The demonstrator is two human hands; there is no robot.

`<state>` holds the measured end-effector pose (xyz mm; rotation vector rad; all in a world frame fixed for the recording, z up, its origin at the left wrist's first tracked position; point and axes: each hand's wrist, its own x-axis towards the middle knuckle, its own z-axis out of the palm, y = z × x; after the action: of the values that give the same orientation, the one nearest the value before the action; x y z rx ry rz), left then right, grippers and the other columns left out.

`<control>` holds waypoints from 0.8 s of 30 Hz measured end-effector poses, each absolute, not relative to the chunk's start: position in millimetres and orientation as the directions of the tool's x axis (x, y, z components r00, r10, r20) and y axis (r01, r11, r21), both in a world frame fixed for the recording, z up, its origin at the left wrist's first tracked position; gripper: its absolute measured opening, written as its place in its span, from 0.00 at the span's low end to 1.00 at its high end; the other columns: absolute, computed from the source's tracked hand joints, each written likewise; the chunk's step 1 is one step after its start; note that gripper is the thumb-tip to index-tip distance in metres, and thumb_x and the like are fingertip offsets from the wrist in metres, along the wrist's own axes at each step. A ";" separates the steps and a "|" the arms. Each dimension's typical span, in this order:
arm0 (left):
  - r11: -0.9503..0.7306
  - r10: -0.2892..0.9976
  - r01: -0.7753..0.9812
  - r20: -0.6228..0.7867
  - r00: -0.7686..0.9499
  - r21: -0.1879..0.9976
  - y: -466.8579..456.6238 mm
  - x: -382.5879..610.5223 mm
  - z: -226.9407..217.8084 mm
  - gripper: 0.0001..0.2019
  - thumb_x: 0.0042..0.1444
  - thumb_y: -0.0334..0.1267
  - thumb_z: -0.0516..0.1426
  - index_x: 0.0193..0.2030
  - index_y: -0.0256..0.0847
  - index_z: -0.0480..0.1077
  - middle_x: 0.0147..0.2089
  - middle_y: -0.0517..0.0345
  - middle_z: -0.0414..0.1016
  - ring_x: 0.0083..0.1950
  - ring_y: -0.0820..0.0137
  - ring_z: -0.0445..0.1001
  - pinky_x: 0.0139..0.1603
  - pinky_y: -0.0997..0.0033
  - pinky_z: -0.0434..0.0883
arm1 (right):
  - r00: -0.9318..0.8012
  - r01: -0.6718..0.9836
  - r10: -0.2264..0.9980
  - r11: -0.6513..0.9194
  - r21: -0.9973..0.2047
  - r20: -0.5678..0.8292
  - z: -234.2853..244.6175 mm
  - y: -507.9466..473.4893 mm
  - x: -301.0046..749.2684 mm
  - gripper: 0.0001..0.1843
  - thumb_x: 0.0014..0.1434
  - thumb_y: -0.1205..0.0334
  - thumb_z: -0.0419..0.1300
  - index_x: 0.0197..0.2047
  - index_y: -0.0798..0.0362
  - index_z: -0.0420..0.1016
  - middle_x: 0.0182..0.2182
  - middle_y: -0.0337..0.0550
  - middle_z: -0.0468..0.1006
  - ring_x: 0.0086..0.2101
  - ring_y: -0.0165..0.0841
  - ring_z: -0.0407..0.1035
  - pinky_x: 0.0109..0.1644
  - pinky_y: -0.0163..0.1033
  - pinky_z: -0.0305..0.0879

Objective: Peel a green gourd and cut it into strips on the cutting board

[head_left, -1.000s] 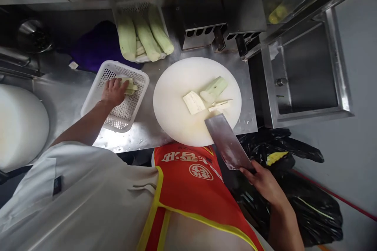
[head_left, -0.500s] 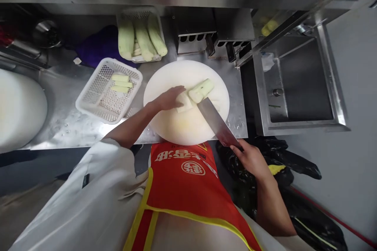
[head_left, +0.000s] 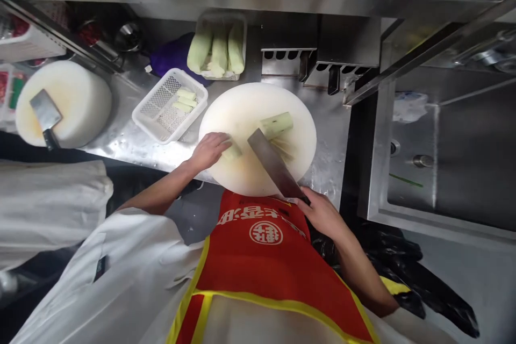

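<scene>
My right hand point(head_left: 320, 214) grips the handle of a cleaver point(head_left: 274, 164), its wide blade slanting over the round white cutting board point(head_left: 250, 97). On the board's left side my left hand point(head_left: 212, 150) is closed on a pale green vegetable piece point(head_left: 233, 151), partly covered by the fingers. A thicker pale green vegetable chunk point(head_left: 277, 124) lies just beyond the blade. Beside the blade, thin pale strips point(head_left: 284, 146) show blurred on the board.
Left of the board stands a white plastic basket point(head_left: 157, 134) with several cut pieces. Behind it, another basket point(head_left: 205, 15) holds 3 whole pale green vegetables. Knife holders point(head_left: 290, 37) stand at the back, a sink point(head_left: 381, 193) at right. A second board point(head_left: 86, 113) with a cleaver point(head_left: 46, 110) is far left.
My left hand has moved left across the board with a vegetable piece, away from the chunk. The cleaver has shifted left. The view has swung, showing more of the left side.
</scene>
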<state>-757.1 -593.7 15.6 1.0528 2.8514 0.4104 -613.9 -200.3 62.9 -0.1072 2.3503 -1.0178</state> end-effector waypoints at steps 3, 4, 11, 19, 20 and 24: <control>0.768 0.594 0.562 -0.014 -0.804 0.307 -605.4 -722.2 2.8 0.25 0.62 0.30 0.50 0.66 0.40 0.69 0.71 0.43 0.65 0.73 0.52 0.61 0.68 0.45 0.64 | -0.811 0.073 -0.401 0.653 -0.754 -0.426 63.4 -210.8 -625.2 0.22 0.69 0.55 0.51 0.61 0.52 0.70 0.55 0.53 0.80 0.52 0.44 0.75 0.53 0.45 0.68; 0.776 0.580 0.546 -0.017 -0.814 0.316 -607.9 -714.8 1.0 0.26 0.63 0.31 0.50 0.67 0.39 0.68 0.72 0.43 0.64 0.74 0.52 0.60 0.69 0.45 0.63 | -0.803 0.059 -0.422 0.646 -0.761 -0.421 63.3 -214.5 -627.7 0.22 0.69 0.56 0.51 0.63 0.53 0.69 0.57 0.54 0.78 0.54 0.44 0.74 0.55 0.46 0.67; 0.626 0.736 0.674 -0.012 -0.677 0.393 -607.5 -736.3 15.6 0.20 0.69 0.45 0.54 0.61 0.39 0.73 0.65 0.43 0.71 0.67 0.53 0.65 0.68 0.50 0.66 | -0.748 0.113 -0.302 0.819 -0.563 -0.590 72.9 -238.0 -638.9 0.16 0.72 0.55 0.48 0.52 0.56 0.69 0.37 0.53 0.82 0.41 0.45 0.78 0.38 0.40 0.61; 0.452 0.879 0.761 -0.088 -0.468 0.465 -605.1 -779.5 24.7 0.19 0.68 0.51 0.56 0.57 0.40 0.75 0.57 0.44 0.74 0.58 0.55 0.68 0.59 0.55 0.69 | -0.722 0.059 -0.332 0.845 -0.532 -0.607 104.5 -279.0 -649.5 0.12 0.73 0.58 0.47 0.47 0.54 0.68 0.38 0.50 0.82 0.38 0.41 0.76 0.37 0.39 0.54; 0.445 0.881 0.761 -0.077 -0.467 0.472 -605.5 -779.8 23.8 0.19 0.68 0.50 0.56 0.57 0.40 0.75 0.56 0.44 0.74 0.58 0.55 0.68 0.59 0.55 0.69 | -0.709 0.050 -0.341 0.849 -0.527 -0.617 108.9 -284.5 -649.5 0.12 0.73 0.59 0.47 0.48 0.54 0.68 0.40 0.51 0.82 0.40 0.41 0.76 0.38 0.39 0.54; 0.437 0.872 0.750 -0.031 -0.488 0.497 -609.6 -777.1 17.0 0.18 0.67 0.49 0.58 0.57 0.41 0.75 0.55 0.44 0.75 0.58 0.55 0.69 0.60 0.54 0.69 | -0.656 0.044 -0.360 0.859 -0.510 -0.663 124.1 -301.9 -647.1 0.13 0.74 0.62 0.45 0.51 0.55 0.68 0.45 0.53 0.82 0.43 0.43 0.76 0.41 0.40 0.56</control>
<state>-777.1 -609.6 17.0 1.3998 2.4099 0.6174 -647.1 -301.9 124.1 -0.2280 2.2092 -0.6295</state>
